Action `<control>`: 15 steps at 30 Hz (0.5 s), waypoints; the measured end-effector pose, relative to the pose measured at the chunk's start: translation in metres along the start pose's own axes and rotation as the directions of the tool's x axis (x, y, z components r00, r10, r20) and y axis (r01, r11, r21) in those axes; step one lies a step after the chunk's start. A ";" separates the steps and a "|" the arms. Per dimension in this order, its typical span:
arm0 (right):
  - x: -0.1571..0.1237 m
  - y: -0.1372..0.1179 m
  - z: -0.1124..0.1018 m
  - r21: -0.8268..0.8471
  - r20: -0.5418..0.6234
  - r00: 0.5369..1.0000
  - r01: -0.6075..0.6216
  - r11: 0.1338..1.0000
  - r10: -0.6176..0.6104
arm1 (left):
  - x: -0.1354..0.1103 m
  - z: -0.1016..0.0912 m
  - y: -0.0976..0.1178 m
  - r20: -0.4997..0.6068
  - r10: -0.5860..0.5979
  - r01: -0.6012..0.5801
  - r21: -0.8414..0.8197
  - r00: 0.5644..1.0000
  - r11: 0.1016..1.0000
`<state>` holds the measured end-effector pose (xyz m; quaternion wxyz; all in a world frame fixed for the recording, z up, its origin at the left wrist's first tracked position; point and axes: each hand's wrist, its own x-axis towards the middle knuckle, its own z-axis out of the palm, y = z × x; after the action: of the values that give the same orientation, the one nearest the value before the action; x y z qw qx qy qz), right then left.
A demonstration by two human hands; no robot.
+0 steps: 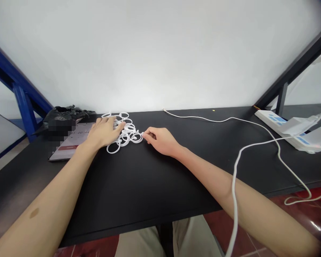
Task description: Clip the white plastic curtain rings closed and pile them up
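Note:
Several thin white rings (113,147), some with a small knob on the rim, lie in an overlapping heap on the black table. My left hand (105,130) rests over the left part of this heap, fingers stretched out and apart, covering some rings. At the heap's right edge, my right hand (160,140) is closed in a pinch. Its thumb and forefinger meet at the small end of a white ring (137,137), which still lies among the others.
Left of the heap lies a tablet (66,142) showing a timer, with a crumpled black plastic bag (62,113) behind it. White power strips with plugs (283,128) stand at the right. A white cable (234,185) crosses over my right forearm. The black table (139,192) meets a white wall.

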<state>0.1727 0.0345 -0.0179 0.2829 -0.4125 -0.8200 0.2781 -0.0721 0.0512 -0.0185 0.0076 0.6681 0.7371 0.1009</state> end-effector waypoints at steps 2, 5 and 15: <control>0.000 0.000 0.000 -0.003 0.000 1.000 -0.004 1.000 0.004 | -0.002 -0.002 0.002 -0.028 -0.004 0.004 0.001 1.000 1.000; 0.000 -0.001 0.000 -0.006 -0.002 1.000 -0.010 1.000 0.010 | -0.002 -0.005 0.004 -0.106 -0.015 0.014 -0.013 0.994 1.000; 0.000 0.000 0.001 0.002 0.012 1.000 -0.024 1.000 0.024 | 0.011 -0.002 0.000 -0.024 -0.015 0.017 0.054 1.000 0.998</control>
<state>0.1717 0.0344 -0.0185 0.2749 -0.4202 -0.8166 0.2847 -0.0738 0.0620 -0.0147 -0.0182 0.6610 0.7449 0.0887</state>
